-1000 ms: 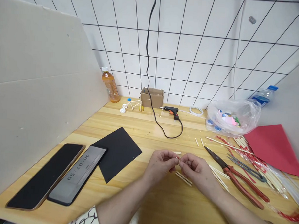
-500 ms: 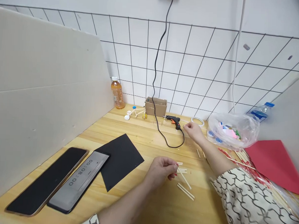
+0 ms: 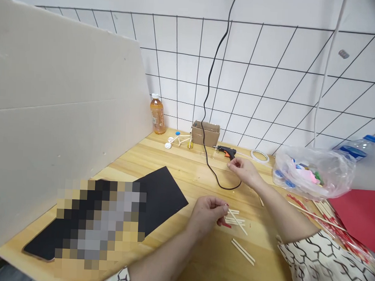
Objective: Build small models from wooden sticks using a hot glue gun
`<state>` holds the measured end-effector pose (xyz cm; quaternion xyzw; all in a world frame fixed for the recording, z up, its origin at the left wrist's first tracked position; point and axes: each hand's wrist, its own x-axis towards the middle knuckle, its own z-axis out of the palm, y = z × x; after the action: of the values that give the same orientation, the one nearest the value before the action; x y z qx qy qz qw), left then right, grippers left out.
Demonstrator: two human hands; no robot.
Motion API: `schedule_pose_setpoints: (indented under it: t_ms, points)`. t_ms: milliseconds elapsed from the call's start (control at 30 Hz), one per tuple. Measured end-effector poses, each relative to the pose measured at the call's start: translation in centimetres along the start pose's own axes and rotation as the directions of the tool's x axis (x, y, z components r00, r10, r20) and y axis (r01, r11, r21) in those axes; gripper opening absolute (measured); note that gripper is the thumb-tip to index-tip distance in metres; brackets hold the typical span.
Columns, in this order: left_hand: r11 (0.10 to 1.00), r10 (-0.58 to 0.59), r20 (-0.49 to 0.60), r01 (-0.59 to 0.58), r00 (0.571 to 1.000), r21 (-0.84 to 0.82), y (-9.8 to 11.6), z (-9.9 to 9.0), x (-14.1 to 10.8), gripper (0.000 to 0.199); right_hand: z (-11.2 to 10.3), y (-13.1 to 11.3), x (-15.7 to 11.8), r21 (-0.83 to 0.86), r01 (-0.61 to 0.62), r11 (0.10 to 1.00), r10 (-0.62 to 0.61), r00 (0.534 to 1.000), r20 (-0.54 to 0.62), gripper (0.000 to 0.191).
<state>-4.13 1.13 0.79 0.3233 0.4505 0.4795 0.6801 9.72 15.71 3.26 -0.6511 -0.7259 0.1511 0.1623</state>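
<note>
While my left hand point(image 3: 206, 216) stays low, its fingers point(image 3: 217, 204) pinched shut on a small red-tipped sliver point(image 3: 227, 205), my right hand point(image 3: 244, 171) has parted from it since the earlier view and now hangs just beside the black glue gun point(image 3: 226, 152). Its fingertips point(image 3: 230, 164) are nearly closed, and I cannot tell whether they hold anything. Loose wooden sticks point(image 3: 236, 219) lie just past my left fingertips.
</note>
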Motion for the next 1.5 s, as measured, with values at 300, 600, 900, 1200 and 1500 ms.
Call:
schedule_pose_setpoints:
  t_ms: [300, 600, 900, 1200, 1500]
  points:
    - [0.999, -0.007, 0.025, 0.006, 1.000, 0.039, -0.9, -0.2, 0.5, 0.021, 1.8, 0.9, 3.9, -0.230, -0.239, 0.943, 0.231, 0.971, -0.061, 0.035]
    - [0.999, -0.029, 0.037, 0.028, 0.999, 0.042, -0.9, -0.1, 0.5, 0.021, 0.9, 2.4, 3.3, -0.227, -0.284, 0.931, 0.291, 0.957, -0.003, 0.033]
    - [0.999, 0.035, 0.041, -0.035, 0.999, 0.017, 0.1, -0.5, 0.3, 0.026, -3.0, -0.4, -6.4, 0.083, 0.014, 0.996, -0.019, 0.998, 0.059, 0.026]
    - [0.998, 0.047, 0.113, -0.052, 0.992, 0.039, 0.5, -0.2, -0.8, 0.027, -1.5, -0.4, -15.4, 0.671, -0.078, 0.738, -0.138, 0.955, 0.262, 0.027]
    - [0.995, 0.042, 0.134, -0.053, 0.990, 0.086, 0.3, -0.1, -0.9, 0.026, -0.1, -1.2, -15.6, 0.766, -0.138, 0.628, -0.062, 0.972, 0.226, 0.035]
